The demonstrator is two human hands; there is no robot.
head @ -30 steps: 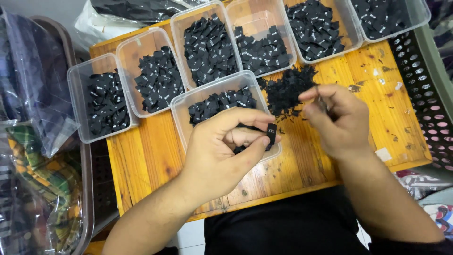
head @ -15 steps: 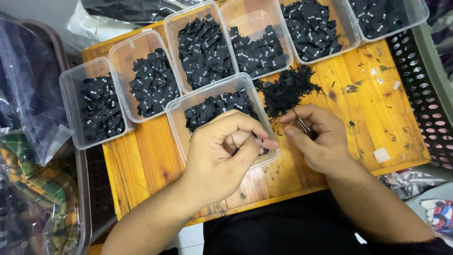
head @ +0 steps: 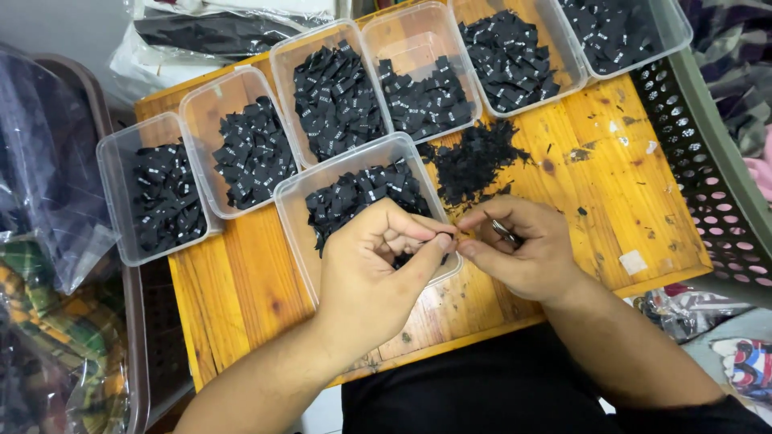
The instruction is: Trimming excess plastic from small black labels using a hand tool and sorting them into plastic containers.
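Note:
My left hand (head: 374, 269) is over the front right corner of the nearest clear tub (head: 291, 210). Its thumb and forefinger pinch a small black label (head: 445, 239) that is mostly hidden. My right hand (head: 527, 257) touches the left fingertips with its own. It grips a thin metal tool (head: 503, 231), of which only a short shiny part shows. Inside the tub lie several black labels (head: 358, 193). A loose pile of black scraps (head: 476, 157) sits on the wooden board (head: 627, 185) just beyond my right hand.
Several more clear tubs of black labels (head: 334, 88) line the board's far side, and one (head: 161, 197) stands at the left. A dark perforated basket (head: 708, 169) stands at the right. At the left are plastic bags (head: 48, 177), and at the back is a bagged black bundle (head: 209, 32).
My right hand has come back from the scrap pile toward me and to the left, and it now meets my left fingertips. My left hand has stayed over the near tub.

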